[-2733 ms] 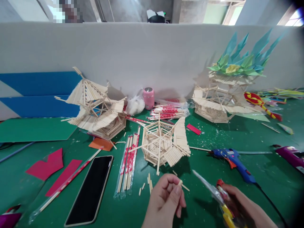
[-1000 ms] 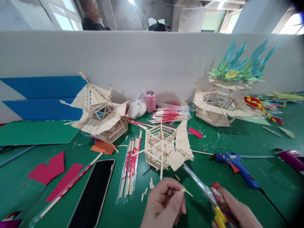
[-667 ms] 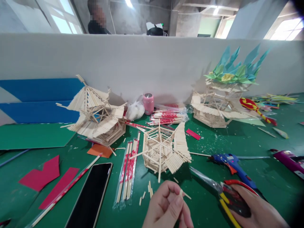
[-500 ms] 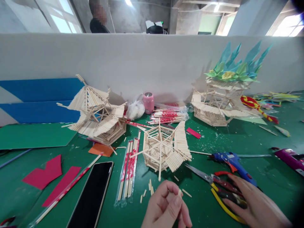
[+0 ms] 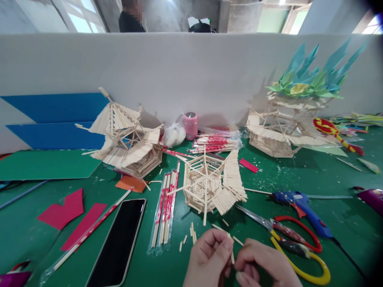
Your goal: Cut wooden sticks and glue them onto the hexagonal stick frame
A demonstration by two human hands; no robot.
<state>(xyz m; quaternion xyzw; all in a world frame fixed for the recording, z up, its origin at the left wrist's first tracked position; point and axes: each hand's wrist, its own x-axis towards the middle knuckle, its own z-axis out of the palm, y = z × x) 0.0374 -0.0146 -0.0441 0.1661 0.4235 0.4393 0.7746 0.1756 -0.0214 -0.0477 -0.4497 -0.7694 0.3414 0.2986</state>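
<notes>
My left hand (image 5: pixel 209 259) is closed in a pinch on a short wooden stick (image 5: pixel 231 252) at the bottom middle. My right hand (image 5: pixel 263 265) sits right beside it, fingers curled and touching the same stick. The scissors (image 5: pixel 287 235) with red and yellow handles lie flat on the green table (image 5: pixel 299 171) just right of my hands. A half-built hexagonal stick model (image 5: pixel 209 183) stands just beyond my hands.
A blue glue gun (image 5: pixel 302 205) lies right of the scissors. A phone (image 5: pixel 118 241) and wrapped chopsticks (image 5: pixel 164 205) lie to the left. Two stick pagodas (image 5: pixel 125 139) (image 5: pixel 281 127) stand at the white partition, with a pink can (image 5: pixel 190 125). A person stands behind the partition.
My right hand put the scissors down on the table and came left to the stick in my left hand. The left hand kept its pinch.
</notes>
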